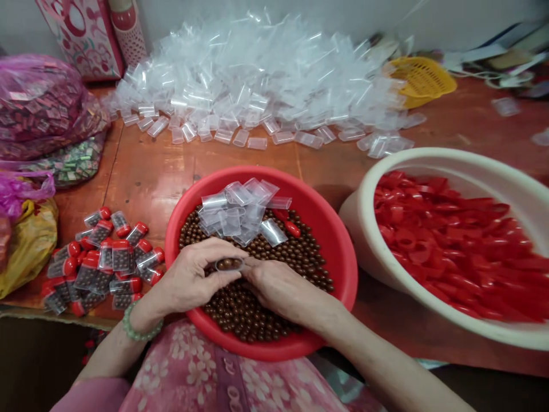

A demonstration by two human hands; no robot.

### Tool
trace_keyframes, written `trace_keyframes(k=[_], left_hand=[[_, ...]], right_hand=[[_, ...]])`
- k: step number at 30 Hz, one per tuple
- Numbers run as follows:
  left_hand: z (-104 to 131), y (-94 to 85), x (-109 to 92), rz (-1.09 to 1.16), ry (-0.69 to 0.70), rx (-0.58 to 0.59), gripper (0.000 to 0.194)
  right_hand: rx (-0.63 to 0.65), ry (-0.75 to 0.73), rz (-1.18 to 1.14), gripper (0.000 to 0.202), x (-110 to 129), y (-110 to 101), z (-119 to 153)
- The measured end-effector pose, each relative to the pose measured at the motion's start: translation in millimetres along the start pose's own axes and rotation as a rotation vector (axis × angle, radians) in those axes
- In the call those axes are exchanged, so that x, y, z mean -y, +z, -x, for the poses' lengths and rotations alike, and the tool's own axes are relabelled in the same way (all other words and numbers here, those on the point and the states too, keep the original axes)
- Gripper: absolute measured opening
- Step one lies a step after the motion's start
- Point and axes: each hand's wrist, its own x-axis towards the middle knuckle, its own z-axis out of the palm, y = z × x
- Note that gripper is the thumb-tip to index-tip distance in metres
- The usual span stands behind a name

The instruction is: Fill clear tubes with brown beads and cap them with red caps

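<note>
My left hand (199,274) is closed round a clear plastic sleeve (229,264) with brown balls showing in its open end. My right hand (274,283) is beside it, its fingertips pressed together at the sleeve's right edge; whatever they pinch is hidden. Both hands are over a red basin (338,246) of brown balls (257,317). On the balls behind my hands lie a heap of clear sleeves (238,209) and a few red caps (292,229). Filled sleeves with red caps (122,254) lie piled on the table at the left.
A white tub (369,229) of red caps stands at the right. Many clear sleeves (266,74) are heaped along the wall, beside a yellow basket (422,80). Plastic bags (40,103) of small packs sit at the far left on the wooden table (150,166).
</note>
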Motion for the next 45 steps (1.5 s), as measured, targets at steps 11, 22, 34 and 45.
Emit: trace_keyframes(k=[11, 22, 34, 45], left_hand=[[-5, 2.2, 6, 0.157, -0.109, 0.042, 0.023], [-4, 3.5, 14, 0.091, -0.109, 0.074, 0.021], [-8, 3.1, 9, 0.103, -0.142, 0.015, 0.021], [-4, -4.1, 2, 0.171, -0.157, 0.045, 0.024]], right_hand=[[-0.861, -0.189, -0.483, 0.017, 7, -33, 12], [-0.875, -0.307, -0.330, 0.020, 21, -26, -10], [-0.786, -0.290, -0.339, 0.054, 4, -23, -4], [-0.945, -0.207, -0.286, 0.037, 0, -33, 11]])
